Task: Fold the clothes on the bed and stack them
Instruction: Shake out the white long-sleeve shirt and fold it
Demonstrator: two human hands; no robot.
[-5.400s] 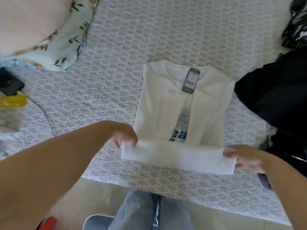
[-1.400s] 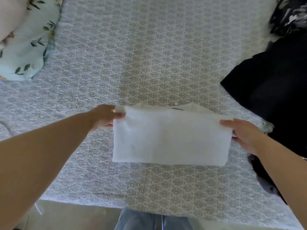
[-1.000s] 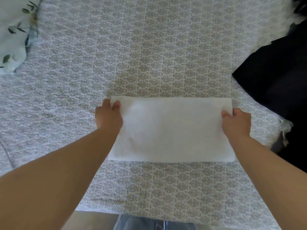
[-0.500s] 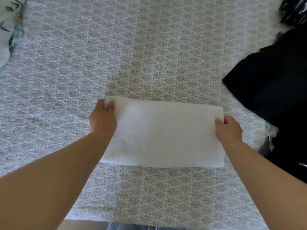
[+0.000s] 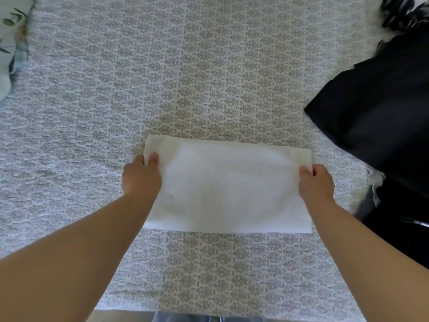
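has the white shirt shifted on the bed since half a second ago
Cannot tell: the white shirt keeps much the same spot beside the black clothing; the head camera itself moves.

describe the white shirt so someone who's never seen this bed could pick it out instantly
Start from the grey patterned bedspread that fills the view. Near its front edge, between the left hand and the right hand, which grip its short ends, lies the white shirt, folded into a flat rectangle. It is the only white item; the dark clothes sit to its right.

A folded shirt [image 5: 228, 187] lies on the bed [image 5: 162, 77], dark clothes [image 5: 380, 117] to its right.
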